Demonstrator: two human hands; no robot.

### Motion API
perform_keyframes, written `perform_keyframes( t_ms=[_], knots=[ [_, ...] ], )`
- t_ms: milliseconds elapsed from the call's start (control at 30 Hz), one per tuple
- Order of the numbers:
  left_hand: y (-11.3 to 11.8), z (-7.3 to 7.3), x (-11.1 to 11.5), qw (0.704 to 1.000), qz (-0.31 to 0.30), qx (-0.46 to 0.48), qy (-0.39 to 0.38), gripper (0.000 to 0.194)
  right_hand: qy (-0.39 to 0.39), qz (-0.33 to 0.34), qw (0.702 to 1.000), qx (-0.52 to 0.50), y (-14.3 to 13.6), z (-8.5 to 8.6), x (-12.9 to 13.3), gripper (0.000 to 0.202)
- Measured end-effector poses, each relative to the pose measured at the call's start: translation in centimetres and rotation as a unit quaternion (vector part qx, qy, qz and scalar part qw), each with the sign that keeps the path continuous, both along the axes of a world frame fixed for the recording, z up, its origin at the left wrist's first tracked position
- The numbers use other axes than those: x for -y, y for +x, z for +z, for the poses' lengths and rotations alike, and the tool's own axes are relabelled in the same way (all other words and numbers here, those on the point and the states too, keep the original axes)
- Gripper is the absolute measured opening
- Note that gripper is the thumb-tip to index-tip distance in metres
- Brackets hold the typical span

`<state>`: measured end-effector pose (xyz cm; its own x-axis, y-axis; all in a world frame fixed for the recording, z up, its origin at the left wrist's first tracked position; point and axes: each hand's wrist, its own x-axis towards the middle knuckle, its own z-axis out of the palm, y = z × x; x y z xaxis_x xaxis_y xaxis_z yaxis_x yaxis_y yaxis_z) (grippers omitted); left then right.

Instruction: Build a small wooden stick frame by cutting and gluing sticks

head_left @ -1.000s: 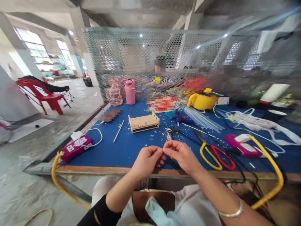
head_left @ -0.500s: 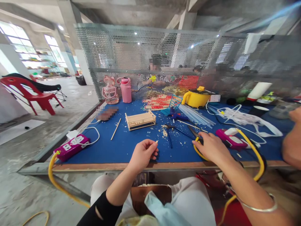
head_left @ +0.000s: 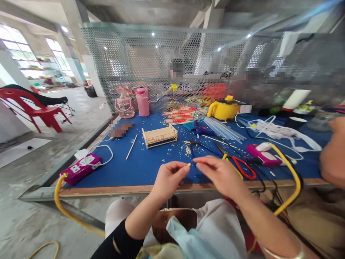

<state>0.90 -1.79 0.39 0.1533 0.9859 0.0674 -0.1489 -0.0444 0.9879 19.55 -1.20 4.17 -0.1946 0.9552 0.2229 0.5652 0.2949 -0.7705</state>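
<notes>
My left hand [head_left: 169, 178] is closed, pinching a short pale piece of wooden stick [head_left: 189, 164] between thumb and fingertips. Close by on its right, my right hand [head_left: 219, 174] reaches over with fingers stretched out and nothing visible in them. Scissors [head_left: 245, 169] with red and yellow handles lie beside that hand, partly covered by it. Beyond my hands stands a small frame built of wooden sticks [head_left: 160, 136]. Blue-handled pliers [head_left: 206, 148] lie among wood crumbs [head_left: 188, 146], and a single loose stick [head_left: 131, 146] rests to the left.
Purple power strips [head_left: 83, 168] with yellow cords sit at both sides. A blue glue gun [head_left: 202, 130], clear glue sticks [head_left: 225, 129], red-marked sticks [head_left: 179, 115], a yellow pot [head_left: 225, 109] and pink bottles [head_left: 142, 102] stand farther back before a perforated metal screen [head_left: 134, 54]. Another person's arm [head_left: 334, 154] is at right.
My right hand has left the scissors and come leftward to my left hand. My left hand has shifted slightly right, still pinching the short stick piece.
</notes>
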Motion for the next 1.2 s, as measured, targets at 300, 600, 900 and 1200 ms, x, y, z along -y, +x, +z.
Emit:
perform_keyframes(
  t_ms=[300, 600, 900, 1200],
  knots=[
    [0.0, -0.4, 0.3, 0.984, 0.125, -0.110, 0.060, 0.026, -0.066, 0.027, 0.982, -0.174, -4.2, -2.8, 0.7, 0.033],
    [-0.5, -0.9, 0.3, 0.936, 0.053, -0.236, 0.254, 0.020, -0.122, 0.007, 0.980, -0.156, -3.6, -3.2, 0.8, 0.043],
    [-0.3, -0.6, 0.2, 0.931, 0.046, -0.271, 0.241, 0.024, -0.023, -0.057, 0.997, -0.054, -3.5, -2.8, 0.9, 0.038],
    [-0.2, -1.1, -0.5, 0.958, 0.052, -0.215, 0.184, 0.026, 0.035, -0.107, 0.988, 0.108, -0.5, -2.1, -0.7, 0.042]
  ],
)
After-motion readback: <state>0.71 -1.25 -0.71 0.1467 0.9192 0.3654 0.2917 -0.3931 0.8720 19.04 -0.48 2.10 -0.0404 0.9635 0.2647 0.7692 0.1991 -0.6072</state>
